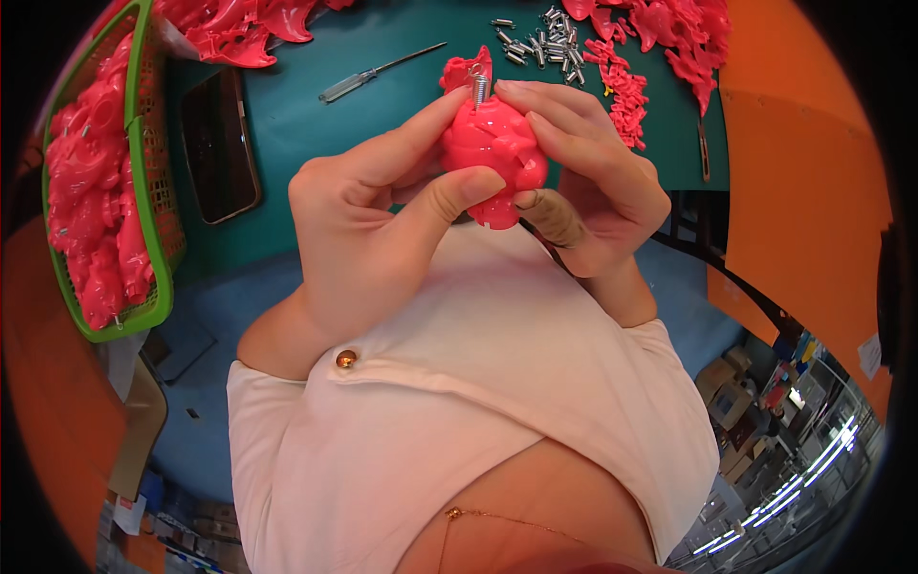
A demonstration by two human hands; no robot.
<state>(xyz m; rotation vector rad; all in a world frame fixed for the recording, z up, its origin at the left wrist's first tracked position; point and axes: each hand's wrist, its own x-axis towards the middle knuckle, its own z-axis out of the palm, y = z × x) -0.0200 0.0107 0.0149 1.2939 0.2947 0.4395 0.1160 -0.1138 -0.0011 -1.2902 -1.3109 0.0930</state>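
Observation:
Between my two hands is a glossy pink plastic figure (497,143), held up over the near edge of the table. A metal coil spring (480,92) stands upright at its top. My left hand (382,206) grips the figure from the left, thumb pressed on its front and index finger beside the spring. My right hand (598,177) closes on it from the right, fingers along the top and thumb low at the side. The thumb of that hand has a brownish covering or stain. Behind the figure, a pink plastic piece (464,71) shows; whether it is joined cannot be seen.
A green basket (158,287) full of pink parts (96,182) stands left, beside a dark phone (220,143). On the green table (287,115) lie a screwdriver (382,72), loose springs (550,46), small pink pieces (623,100), larger pink parts (669,38) and a thin tool (704,151).

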